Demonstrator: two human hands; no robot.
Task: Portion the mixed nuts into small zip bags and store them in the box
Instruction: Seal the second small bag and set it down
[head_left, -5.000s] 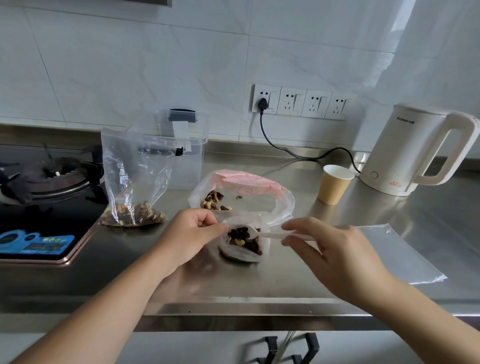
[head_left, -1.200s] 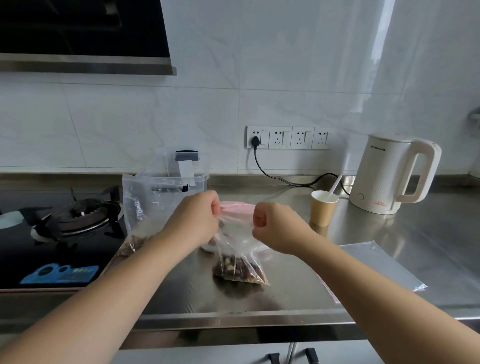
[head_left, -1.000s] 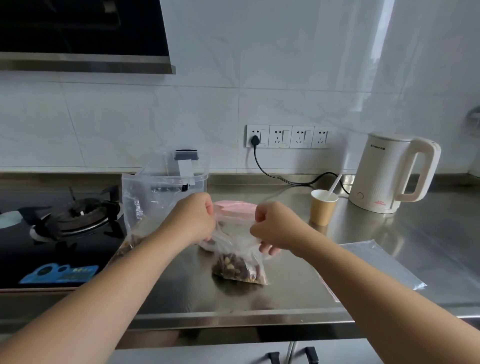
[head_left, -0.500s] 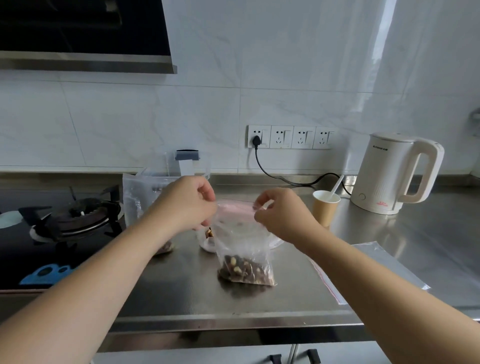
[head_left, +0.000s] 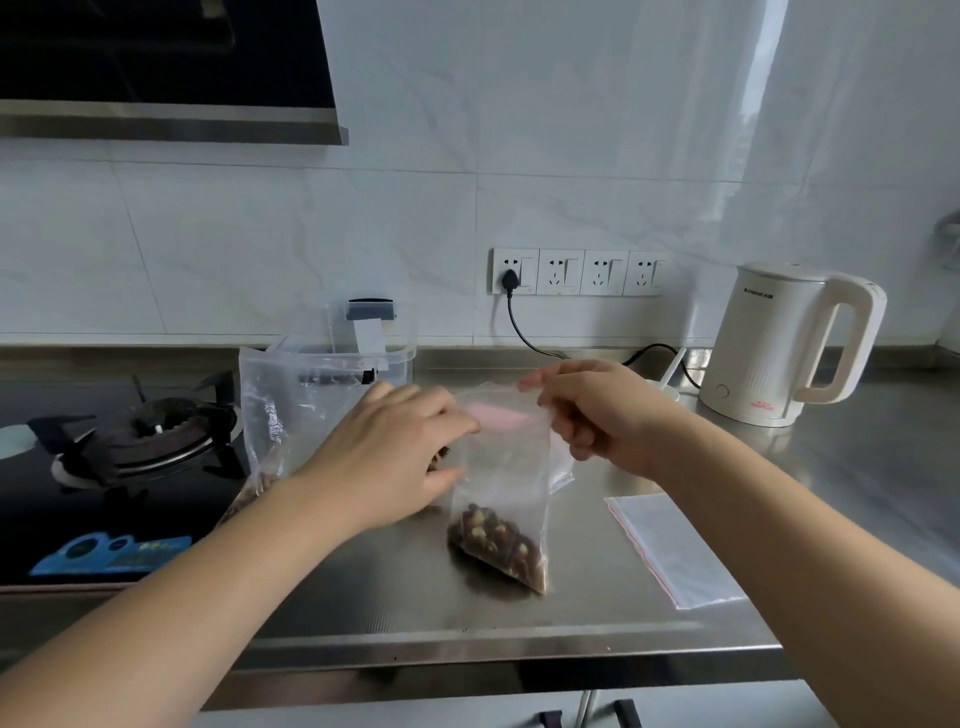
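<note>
Steel bench (head_left: 519, 618) runs left to right, stove at far left, kettle (head_left: 784, 348) far right. Clear box (head_left: 371, 358) stands at the back, left of centre, open top, just behind the big nut bag (head_left: 270, 415). Spare empty zip bags (head_left: 675, 551) lie flat on the right, near the edge.

Small zip bag (head_left: 498, 493) stands upright mid-bench, long axis vertical, nuts settled in the bottom, base touching the bench. Its mouth runs left-right at the top.

Right hand (head_left: 597, 415) pinches the top right corner of the mouth, fingers narrow, thumb and forefinger closed on the plastic. Left hand (head_left: 395, 457) is at the bag's upper left edge, fingers fairly straight and laid against it; whether they pinch the strip cannot be told.

Key relation: the box lies far and left of the bag, so the left hand is nearer to it. Likely step: press the seal shut along the mouth, then carry the bag back-left into the box. Risk: seal left partly open, nuts spill on tilt.
</note>
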